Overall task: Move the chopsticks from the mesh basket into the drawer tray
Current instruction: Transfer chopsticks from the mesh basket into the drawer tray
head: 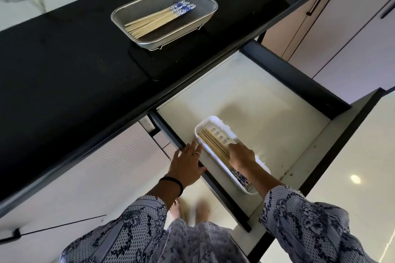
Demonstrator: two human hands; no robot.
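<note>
A steel mesh basket [205, 15] stands on the black counter and holds several wooden chopsticks [158, 19] with blue-and-white patterned tops. Below it the drawer [245, 96] is pulled out. A white slotted tray [215, 121] lies in it near the left wall, with several chopsticks [210, 142] lying lengthwise inside. My right hand [241, 157] reaches into the tray and rests its fingers on those chopsticks, covering their middle. My left hand [187, 164] lies flat, fingers straight, on the drawer's dark left wall beside the tray.
The black counter [74, 60] runs across the upper left, backed by a marble wall. The drawer's pale floor stretches right of the tray. Cabinet doors with dark handles [315, 4] stand at upper right. My bare feet [190, 209] show on the glossy floor below.
</note>
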